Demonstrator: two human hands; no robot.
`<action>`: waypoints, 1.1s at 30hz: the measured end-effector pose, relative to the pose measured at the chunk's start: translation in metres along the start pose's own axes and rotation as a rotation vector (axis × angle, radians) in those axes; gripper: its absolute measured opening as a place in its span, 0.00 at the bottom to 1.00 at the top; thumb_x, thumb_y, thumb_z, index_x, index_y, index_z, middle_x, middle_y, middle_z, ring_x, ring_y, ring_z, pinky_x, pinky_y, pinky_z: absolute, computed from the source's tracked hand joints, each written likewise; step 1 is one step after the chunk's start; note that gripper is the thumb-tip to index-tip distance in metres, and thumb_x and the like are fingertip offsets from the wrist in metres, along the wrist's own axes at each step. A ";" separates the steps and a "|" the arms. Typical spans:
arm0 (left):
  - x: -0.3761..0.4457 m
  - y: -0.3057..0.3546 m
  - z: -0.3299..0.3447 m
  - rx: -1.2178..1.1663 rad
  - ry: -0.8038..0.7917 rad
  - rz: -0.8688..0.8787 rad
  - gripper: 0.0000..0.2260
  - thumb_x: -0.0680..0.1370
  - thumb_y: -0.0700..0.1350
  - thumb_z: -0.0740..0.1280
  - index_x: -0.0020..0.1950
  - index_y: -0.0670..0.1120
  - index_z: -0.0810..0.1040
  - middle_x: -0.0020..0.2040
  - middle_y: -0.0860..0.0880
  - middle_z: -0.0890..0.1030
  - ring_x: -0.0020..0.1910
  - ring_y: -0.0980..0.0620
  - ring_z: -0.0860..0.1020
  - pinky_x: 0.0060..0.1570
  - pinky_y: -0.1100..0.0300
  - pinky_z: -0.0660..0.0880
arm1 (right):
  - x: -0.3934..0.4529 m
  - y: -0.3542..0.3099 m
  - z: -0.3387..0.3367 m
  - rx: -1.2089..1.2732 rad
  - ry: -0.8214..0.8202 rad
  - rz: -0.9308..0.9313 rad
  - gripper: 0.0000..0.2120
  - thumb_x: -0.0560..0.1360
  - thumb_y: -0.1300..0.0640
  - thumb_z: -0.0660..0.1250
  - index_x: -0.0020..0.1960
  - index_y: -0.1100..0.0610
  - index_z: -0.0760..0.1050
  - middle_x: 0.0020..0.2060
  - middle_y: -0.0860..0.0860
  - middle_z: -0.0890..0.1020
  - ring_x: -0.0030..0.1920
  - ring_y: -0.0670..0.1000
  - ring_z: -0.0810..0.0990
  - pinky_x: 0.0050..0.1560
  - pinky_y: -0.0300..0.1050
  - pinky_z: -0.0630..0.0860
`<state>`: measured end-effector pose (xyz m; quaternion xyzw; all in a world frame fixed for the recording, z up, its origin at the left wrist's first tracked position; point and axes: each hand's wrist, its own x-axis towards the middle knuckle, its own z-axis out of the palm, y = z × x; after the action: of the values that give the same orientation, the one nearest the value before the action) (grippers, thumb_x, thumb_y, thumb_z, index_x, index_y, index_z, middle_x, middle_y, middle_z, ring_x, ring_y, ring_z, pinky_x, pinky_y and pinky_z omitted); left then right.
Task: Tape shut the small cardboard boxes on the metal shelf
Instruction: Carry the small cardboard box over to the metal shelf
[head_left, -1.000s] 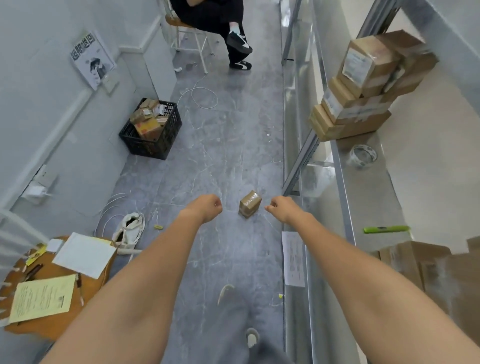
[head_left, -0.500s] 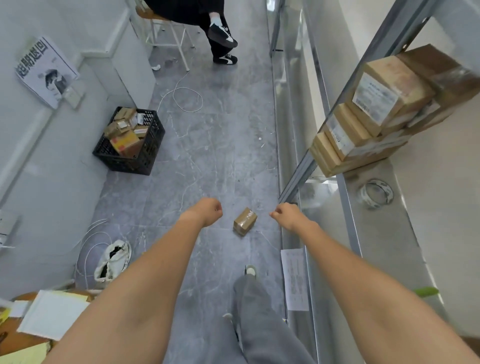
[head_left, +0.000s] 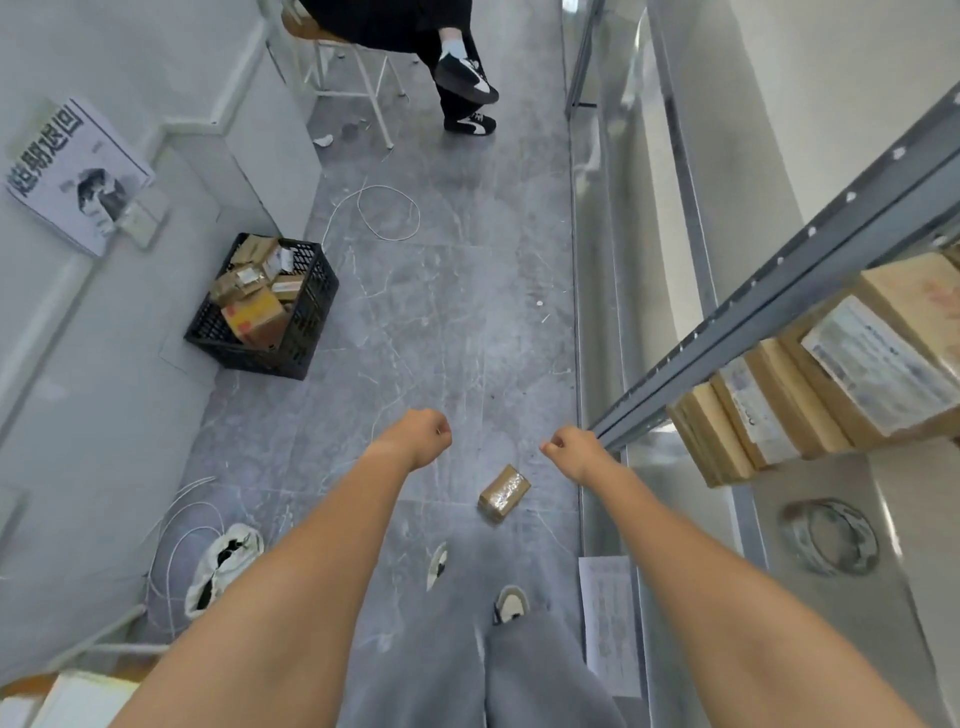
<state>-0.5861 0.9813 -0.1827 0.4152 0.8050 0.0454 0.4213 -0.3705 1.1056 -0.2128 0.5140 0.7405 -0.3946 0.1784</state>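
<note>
I have both bare arms stretched forward over a grey, marbled stone-look floor (head_left: 441, 312) scuffed with pale scratches. My left hand (head_left: 422, 437) is clenched into a fist with nothing in it. My right hand (head_left: 571, 451) also has its fingers curled in, thumb and forefinger tips close together, and I see nothing held between them.

Between and just below the two hands, a small cardboard box (head_left: 504, 491) lies on the floor, touching neither hand. It is a brown rectangular block, its top face glossy with clear tape that catches the light. Its long axis runs diagonally, from the lower left up toward the upper right, the far end pointing toward the metal shelf (head_left: 810, 525).

The shelf is dull silver sheet metal with a perforated grey steel upright (head_left: 779, 322) slanting across it. On it sits a stack of cardboard boxes (head_left: 810, 395) bearing white printed labels, leaning against one another. Near them a roll of clear tape (head_left: 830, 536) lies flat, a ring shape on the shelf surface.

To the left by the white wall stands a black plastic lattice crate (head_left: 291, 332) filled with jumbled small cartons. A thin white cable (head_left: 387, 210) loops on the floor beyond it. A printed paper sheet (head_left: 609, 623) lies against the shelf's foot. My grey trouser legs (head_left: 467, 675) and shoes show below.
</note>
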 end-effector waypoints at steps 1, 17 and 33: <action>0.012 -0.002 -0.002 -0.006 -0.014 0.005 0.10 0.81 0.42 0.59 0.54 0.41 0.79 0.53 0.42 0.80 0.51 0.42 0.78 0.54 0.51 0.75 | 0.010 -0.001 0.003 0.018 0.008 0.018 0.19 0.81 0.50 0.60 0.54 0.68 0.76 0.48 0.61 0.80 0.45 0.57 0.77 0.42 0.47 0.69; 0.243 -0.111 0.163 -0.424 -0.099 -0.417 0.19 0.82 0.46 0.62 0.70 0.39 0.68 0.64 0.37 0.74 0.62 0.41 0.75 0.57 0.55 0.71 | 0.235 0.106 0.142 0.202 0.045 0.251 0.21 0.81 0.53 0.60 0.71 0.62 0.65 0.68 0.60 0.69 0.66 0.59 0.71 0.65 0.47 0.68; 0.457 -0.185 0.471 -1.271 -0.222 -0.858 0.22 0.85 0.51 0.52 0.68 0.35 0.72 0.63 0.36 0.77 0.56 0.42 0.77 0.47 0.52 0.76 | 0.474 0.244 0.391 0.540 0.080 0.539 0.44 0.65 0.25 0.63 0.72 0.51 0.65 0.67 0.52 0.68 0.65 0.56 0.72 0.65 0.55 0.70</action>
<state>-0.5032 1.0534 -0.8556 -0.2525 0.6679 0.2896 0.6374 -0.3992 1.1382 -0.8721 0.7339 0.4544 -0.4939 0.1049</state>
